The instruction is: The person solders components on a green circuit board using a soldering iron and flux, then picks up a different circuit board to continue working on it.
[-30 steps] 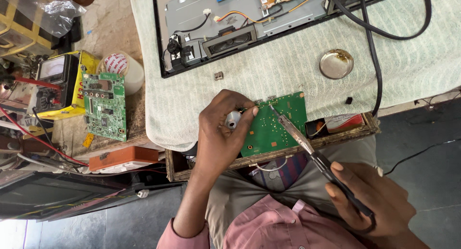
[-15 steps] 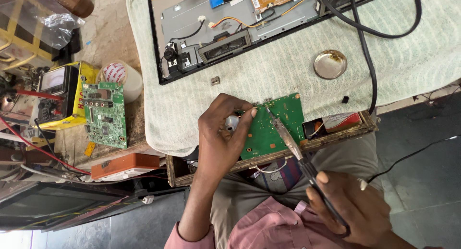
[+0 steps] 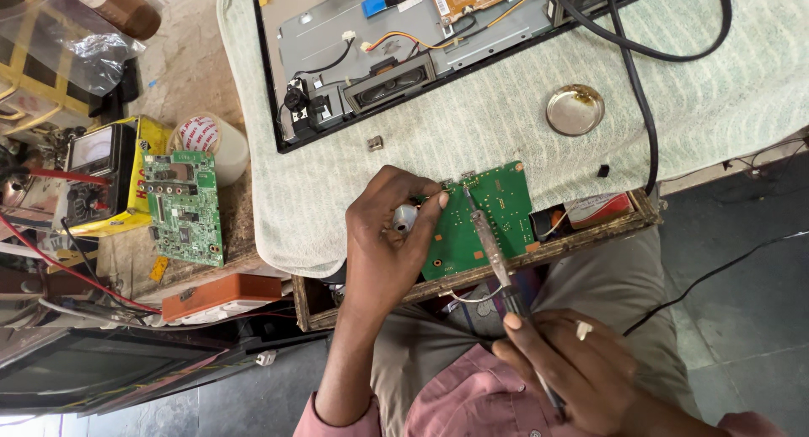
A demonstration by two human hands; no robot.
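My workbench [image 3: 253, 243] carries a pale green ribbed cloth [image 3: 472, 142]. Directly on the cloth lie an opened display chassis [image 3: 404, 41], a round metal dish [image 3: 575, 110], a green circuit board [image 3: 489, 218] at the near edge, and a black cable [image 3: 640, 91].

Green circuit board [image 3: 493, 218]; yellow multimeter [image 3: 105, 177]; pale green ribbed cloth [image 3: 472, 134] (fine stripes); pink shirt [image 3: 472, 399]; orange box [image 3: 221, 295].

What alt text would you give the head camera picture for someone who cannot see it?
A person's right hand holds a soldering iron with its tip on a green circuit board, which the left hand steadies. Behind, on a pale cloth, lie an opened screen chassis and a small metal dish.
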